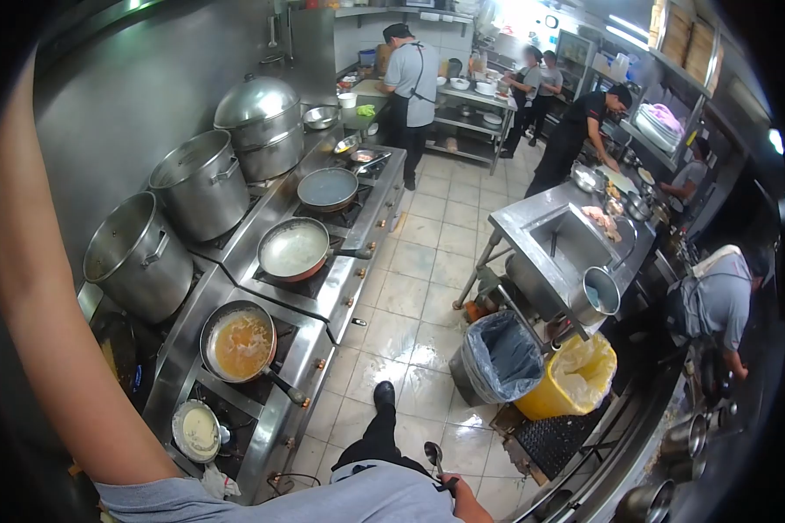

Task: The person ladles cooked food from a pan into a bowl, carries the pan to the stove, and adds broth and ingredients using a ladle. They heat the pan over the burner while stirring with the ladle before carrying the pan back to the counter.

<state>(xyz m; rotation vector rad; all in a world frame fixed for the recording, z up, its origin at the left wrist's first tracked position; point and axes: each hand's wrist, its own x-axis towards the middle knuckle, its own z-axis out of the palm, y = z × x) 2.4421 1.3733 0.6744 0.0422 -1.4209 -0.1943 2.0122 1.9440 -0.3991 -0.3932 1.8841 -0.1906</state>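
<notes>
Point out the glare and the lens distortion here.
Head view: fisheye bending and black corners, the raised left arm looming large at the edge; head view: glare on the floor tiles and domed lid; head view: a washed-out patch at the top, near the ceiling light.

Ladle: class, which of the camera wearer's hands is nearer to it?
Right. The right hand holds the ladle; the left hand is out of view, with the left arm extending up the picture's left side, away from it.
</notes>
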